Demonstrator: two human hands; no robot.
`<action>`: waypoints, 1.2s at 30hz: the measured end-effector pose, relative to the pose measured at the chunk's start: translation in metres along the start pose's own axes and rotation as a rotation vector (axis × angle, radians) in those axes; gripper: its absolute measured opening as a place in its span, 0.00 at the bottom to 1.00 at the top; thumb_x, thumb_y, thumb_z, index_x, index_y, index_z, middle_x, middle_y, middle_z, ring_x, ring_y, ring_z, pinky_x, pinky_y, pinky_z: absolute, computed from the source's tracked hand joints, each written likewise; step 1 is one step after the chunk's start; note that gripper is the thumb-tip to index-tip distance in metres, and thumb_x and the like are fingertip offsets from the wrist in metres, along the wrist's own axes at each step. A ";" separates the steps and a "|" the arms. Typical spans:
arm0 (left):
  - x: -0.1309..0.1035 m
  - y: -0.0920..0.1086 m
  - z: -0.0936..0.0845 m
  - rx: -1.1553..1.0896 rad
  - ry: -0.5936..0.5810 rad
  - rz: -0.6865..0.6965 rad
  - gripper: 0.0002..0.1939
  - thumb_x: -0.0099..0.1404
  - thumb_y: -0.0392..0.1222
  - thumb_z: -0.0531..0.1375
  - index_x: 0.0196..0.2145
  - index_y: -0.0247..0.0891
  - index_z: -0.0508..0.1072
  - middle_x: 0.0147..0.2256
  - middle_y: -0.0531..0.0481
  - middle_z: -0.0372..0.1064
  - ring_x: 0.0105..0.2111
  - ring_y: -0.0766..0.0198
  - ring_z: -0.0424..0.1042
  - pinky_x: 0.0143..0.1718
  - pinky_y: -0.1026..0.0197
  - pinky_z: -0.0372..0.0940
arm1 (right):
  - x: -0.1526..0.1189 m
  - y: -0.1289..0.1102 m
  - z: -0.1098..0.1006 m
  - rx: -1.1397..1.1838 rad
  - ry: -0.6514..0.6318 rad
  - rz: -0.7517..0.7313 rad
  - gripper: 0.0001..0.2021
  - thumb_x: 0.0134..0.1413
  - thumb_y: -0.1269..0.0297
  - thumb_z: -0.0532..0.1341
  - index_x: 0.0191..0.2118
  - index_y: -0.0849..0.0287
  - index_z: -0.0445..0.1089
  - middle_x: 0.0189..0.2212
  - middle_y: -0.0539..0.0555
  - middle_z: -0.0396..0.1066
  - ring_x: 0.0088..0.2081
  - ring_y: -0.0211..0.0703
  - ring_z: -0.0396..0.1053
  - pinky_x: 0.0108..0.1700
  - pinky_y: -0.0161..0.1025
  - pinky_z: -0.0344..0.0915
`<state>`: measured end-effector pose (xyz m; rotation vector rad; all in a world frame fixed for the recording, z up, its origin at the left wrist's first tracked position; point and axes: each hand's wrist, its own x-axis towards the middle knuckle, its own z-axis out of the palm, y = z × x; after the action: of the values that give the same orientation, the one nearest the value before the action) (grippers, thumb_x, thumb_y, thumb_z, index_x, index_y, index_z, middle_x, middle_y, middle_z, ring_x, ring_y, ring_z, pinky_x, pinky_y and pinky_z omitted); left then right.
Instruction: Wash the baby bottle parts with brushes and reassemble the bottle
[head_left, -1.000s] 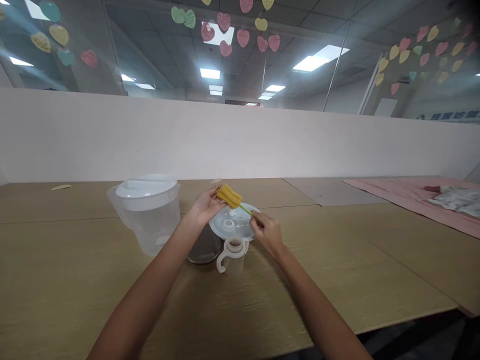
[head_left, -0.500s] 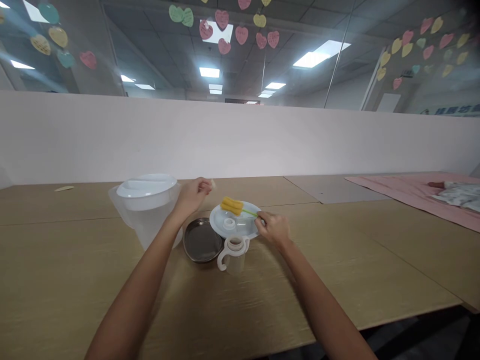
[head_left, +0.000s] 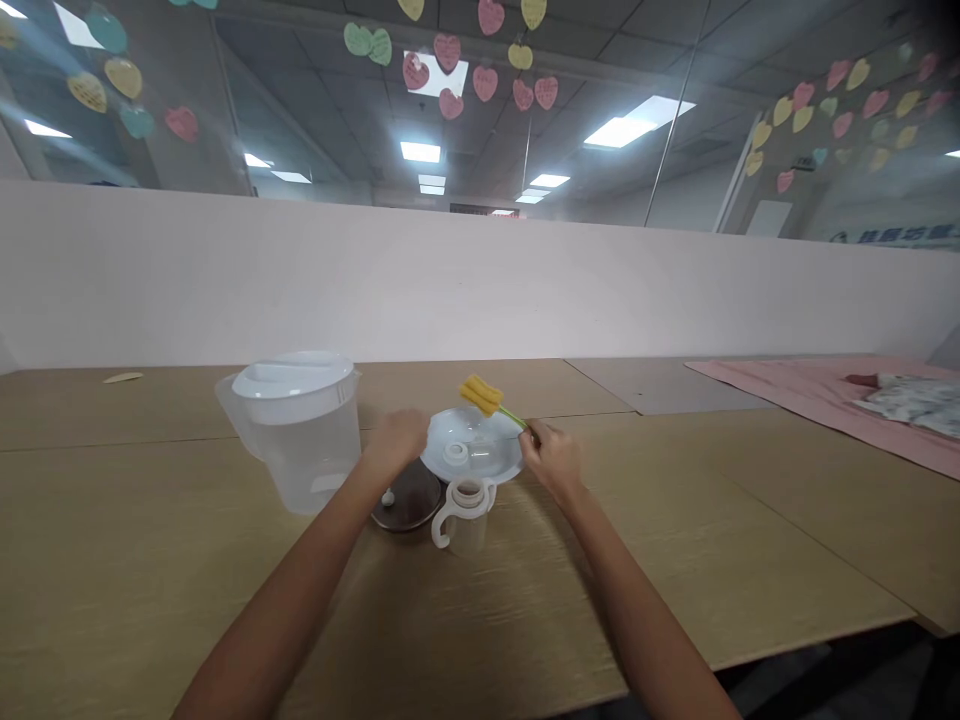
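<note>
My right hand (head_left: 553,462) grips the thin green handle of a bottle sponge brush (head_left: 482,395), its yellow head raised over a white bowl (head_left: 508,468). A white ring (head_left: 455,455) and a small clear container (head_left: 480,452) lie in that bowl. Motion smears my left hand (head_left: 400,438) above a round dark metal dish (head_left: 411,500), so its fingers cannot be made out. Inside the dish is a small whitish piece (head_left: 388,497), too small to name. A clear bottle (head_left: 466,532) with a white handle ring (head_left: 441,522) stands uncapped in front of the bowl.
To the left stands a large translucent pitcher (head_left: 311,440) with a white lid. A flat pale piece (head_left: 123,378) lies at the table's back left. On the right a pink cloth (head_left: 795,385) bears a patterned white fabric (head_left: 911,405). A low white wall (head_left: 465,290) closes off the back.
My left hand has come down from beside the pitcher's lid to the metal dish, where a small whitish piece now shows. The brush has risen, its head higher above the bowl.
</note>
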<state>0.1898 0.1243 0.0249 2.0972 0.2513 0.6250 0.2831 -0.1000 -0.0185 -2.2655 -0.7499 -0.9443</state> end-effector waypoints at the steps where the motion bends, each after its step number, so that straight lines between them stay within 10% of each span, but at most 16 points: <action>1: 0.001 0.003 0.006 0.027 -0.032 0.036 0.14 0.46 0.33 0.63 0.11 0.39 0.62 0.17 0.46 0.65 0.40 0.48 0.69 0.46 0.54 0.58 | 0.000 0.000 0.000 0.005 0.006 0.006 0.13 0.51 0.66 0.51 0.30 0.59 0.73 0.21 0.52 0.71 0.21 0.34 0.60 0.25 0.34 0.40; 6: 0.006 0.007 0.045 0.126 -0.238 0.203 0.05 0.52 0.38 0.59 0.29 0.41 0.74 0.37 0.45 0.74 0.42 0.56 0.69 0.48 0.61 0.58 | 0.000 0.001 0.003 0.015 0.016 -0.013 0.13 0.51 0.66 0.50 0.31 0.59 0.72 0.21 0.52 0.71 0.21 0.35 0.61 0.25 0.34 0.41; 16: -0.001 0.003 0.056 0.191 -0.373 0.283 0.04 0.51 0.40 0.60 0.26 0.43 0.74 0.25 0.52 0.71 0.29 0.59 0.70 0.37 0.63 0.62 | 0.001 0.001 0.003 0.007 0.022 -0.003 0.13 0.52 0.65 0.50 0.30 0.59 0.72 0.21 0.52 0.71 0.21 0.35 0.61 0.25 0.34 0.42; 30: 0.011 -0.009 0.057 0.152 -0.158 0.175 0.07 0.41 0.28 0.61 0.15 0.39 0.69 0.19 0.51 0.67 0.28 0.57 0.70 0.40 0.57 0.63 | 0.001 0.004 0.006 -0.009 0.025 0.029 0.13 0.52 0.65 0.50 0.31 0.59 0.72 0.22 0.52 0.71 0.21 0.35 0.61 0.25 0.34 0.41; 36: 0.015 0.012 0.034 0.009 -0.029 0.139 0.07 0.48 0.37 0.61 0.29 0.38 0.71 0.28 0.49 0.71 0.31 0.61 0.70 0.37 0.61 0.64 | 0.000 0.004 0.010 0.034 0.021 0.034 0.13 0.51 0.65 0.50 0.30 0.59 0.73 0.20 0.52 0.70 0.21 0.36 0.61 0.25 0.34 0.42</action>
<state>0.2194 0.0994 0.0241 2.1442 0.0928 0.6760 0.2898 -0.0962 -0.0257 -2.2285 -0.7108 -0.9320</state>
